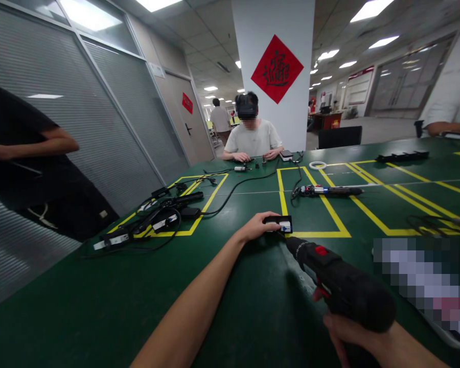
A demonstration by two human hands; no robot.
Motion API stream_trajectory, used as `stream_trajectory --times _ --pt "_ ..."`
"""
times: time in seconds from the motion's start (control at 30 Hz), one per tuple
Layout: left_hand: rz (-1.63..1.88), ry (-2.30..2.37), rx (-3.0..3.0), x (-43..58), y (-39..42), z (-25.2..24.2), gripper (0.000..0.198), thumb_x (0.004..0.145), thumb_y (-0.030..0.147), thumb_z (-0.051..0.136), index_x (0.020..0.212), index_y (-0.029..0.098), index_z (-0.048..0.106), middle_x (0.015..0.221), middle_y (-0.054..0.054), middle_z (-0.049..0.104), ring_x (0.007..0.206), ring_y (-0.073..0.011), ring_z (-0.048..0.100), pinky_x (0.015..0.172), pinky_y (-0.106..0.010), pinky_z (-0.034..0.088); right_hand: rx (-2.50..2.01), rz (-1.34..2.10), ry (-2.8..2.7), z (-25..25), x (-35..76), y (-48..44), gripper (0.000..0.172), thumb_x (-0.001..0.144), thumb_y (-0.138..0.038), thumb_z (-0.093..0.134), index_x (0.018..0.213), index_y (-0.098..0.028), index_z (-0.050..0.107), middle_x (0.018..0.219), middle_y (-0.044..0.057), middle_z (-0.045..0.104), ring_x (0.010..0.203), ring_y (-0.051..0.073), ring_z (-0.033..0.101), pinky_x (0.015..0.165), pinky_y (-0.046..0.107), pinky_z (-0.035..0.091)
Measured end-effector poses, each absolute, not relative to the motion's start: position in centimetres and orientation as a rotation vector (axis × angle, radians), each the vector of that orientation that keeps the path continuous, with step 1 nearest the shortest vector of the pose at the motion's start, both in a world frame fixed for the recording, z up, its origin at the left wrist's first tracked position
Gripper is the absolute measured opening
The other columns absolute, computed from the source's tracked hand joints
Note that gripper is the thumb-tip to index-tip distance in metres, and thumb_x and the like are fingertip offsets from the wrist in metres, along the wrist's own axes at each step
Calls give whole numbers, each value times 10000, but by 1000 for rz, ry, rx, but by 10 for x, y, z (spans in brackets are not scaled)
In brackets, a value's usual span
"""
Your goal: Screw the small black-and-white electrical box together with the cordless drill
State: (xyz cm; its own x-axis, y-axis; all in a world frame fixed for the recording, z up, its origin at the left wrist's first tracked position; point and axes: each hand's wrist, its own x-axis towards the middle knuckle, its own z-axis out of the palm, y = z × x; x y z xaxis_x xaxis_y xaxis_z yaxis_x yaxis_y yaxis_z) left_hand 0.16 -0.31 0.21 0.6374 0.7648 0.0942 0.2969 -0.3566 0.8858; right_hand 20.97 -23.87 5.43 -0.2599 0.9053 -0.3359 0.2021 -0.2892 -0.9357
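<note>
My right hand is wrapped round the grip of a black cordless drill with red accents. The drill points forward and left, its tip close to a small black box-like part with a white and blue label. My left hand holds that part down on the green table, fingers over its left end and front. Whether the drill's bit touches the part I cannot tell, as the tip is small and dark.
Black devices and cables lie on the left. Ahead right are a black cylindrical tool, a white tape ring and a long black strip. A person in a headset sits opposite; another person stands left. Yellow tape marks the table.
</note>
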Motion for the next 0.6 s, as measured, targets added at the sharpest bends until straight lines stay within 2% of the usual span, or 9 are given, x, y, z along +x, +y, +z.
stream_trajectory --times 0.2,0.47,0.6 --pt "625 856 1899 2 -3 1 459 709 333 640 1134 176 565 1092 -61 620 940 -192 578 841 -302 428 -1414 1534 -1392 52 207 -239 332 769 -333 555 1065 -188 593 460 -25 577 494 194 624 607 332 516" --pt "617 868 1907 1 -2 2 456 717 309 625 1145 168 555 1103 -66 613 949 -197 573 839 -300 430 -1406 1522 -1404 51 211 -238 359 746 -397 574 1033 -181 598 510 -9 601 546 214 630 652 352 513" --pt "631 856 1929 0 -3 4 435 722 280 617 1138 168 559 1108 -63 608 965 -196 564 854 -298 422 -1394 1477 -1394 40 211 -239 381 760 -411 563 1060 -178 577 511 -4 611 516 211 618 591 335 507"
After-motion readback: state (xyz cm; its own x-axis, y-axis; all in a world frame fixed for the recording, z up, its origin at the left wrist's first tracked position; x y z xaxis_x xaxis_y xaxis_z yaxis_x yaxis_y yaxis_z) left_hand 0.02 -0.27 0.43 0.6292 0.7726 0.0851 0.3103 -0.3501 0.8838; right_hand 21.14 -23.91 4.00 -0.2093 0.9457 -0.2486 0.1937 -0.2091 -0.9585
